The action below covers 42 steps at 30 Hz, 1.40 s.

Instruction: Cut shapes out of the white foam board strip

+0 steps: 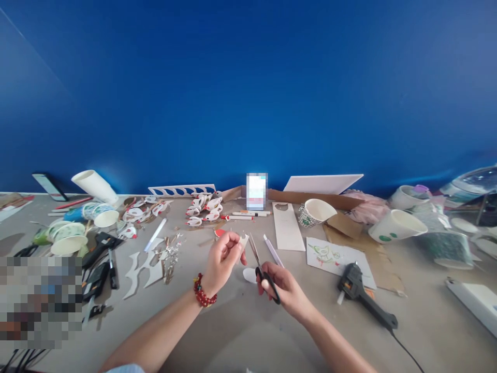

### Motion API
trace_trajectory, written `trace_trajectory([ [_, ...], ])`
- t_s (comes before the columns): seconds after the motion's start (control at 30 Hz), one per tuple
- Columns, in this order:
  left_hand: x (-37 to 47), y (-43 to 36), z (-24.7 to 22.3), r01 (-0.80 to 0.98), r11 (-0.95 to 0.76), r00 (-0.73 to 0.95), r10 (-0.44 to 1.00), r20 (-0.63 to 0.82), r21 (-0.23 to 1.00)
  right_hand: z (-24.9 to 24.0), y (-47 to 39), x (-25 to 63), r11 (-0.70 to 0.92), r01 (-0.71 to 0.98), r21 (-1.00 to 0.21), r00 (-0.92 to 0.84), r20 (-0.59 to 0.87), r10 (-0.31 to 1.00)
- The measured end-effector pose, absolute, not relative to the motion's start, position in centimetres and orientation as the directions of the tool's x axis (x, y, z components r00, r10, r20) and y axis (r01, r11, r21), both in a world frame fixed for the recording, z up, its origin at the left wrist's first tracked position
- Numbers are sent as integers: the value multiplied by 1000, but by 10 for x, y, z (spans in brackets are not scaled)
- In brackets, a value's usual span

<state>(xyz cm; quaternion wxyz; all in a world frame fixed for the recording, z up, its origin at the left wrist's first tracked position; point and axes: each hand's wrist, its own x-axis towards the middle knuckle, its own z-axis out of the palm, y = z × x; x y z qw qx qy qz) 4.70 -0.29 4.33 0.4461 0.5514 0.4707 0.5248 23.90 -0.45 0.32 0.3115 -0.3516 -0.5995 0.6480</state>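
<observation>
Between the fingertips of my left hand (223, 261) is a small white paper piece (243, 241) with a notched edge. My right hand (285, 290) has its fingers in the handles of black-handled scissors (267, 285). Their blades point up and away, slightly parted, just right of the white piece and not around it. A white oval piece (250, 275) lies on the table between my hands. Behind the scissors lies a pale purple pen (273, 250). A red round piece (221, 233) is partly hidden behind my left hand.
A glue gun (363, 295) lies at right by a drawing (334, 256) and a paper cup (316, 211). White card strip (288, 228) lies behind my right hand. Cut scraps (153, 267), painted pieces (204, 207) and tools (97, 274) are at left. A lit phone (257, 191) stands by the wall.
</observation>
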Motion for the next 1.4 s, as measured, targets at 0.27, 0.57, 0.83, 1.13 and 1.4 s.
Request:
trace_trajectory([
  [0.27,51,-5,44,-2,-76,85,993,76,997,-1,-8,236,-103,15,-995,-558,-94,824],
  [0.57,52,-6,43,-8,-38,113,993,39,999,-7,-9,236,-92,12,-996,-552,-83,830],
  [0.83,52,-5,45,-26,-25,116,993,28,999,-8,-7,237,-70,72,-995,-539,-98,837],
  [1.13,50,-4,44,-42,-25,133,991,31,999,-8,-5,238,-29,113,-993,-520,-84,850],
  [1.4,45,0,47,-48,-9,118,993,15,999,-11,-1,245,55,168,-984,-535,-44,844],
])
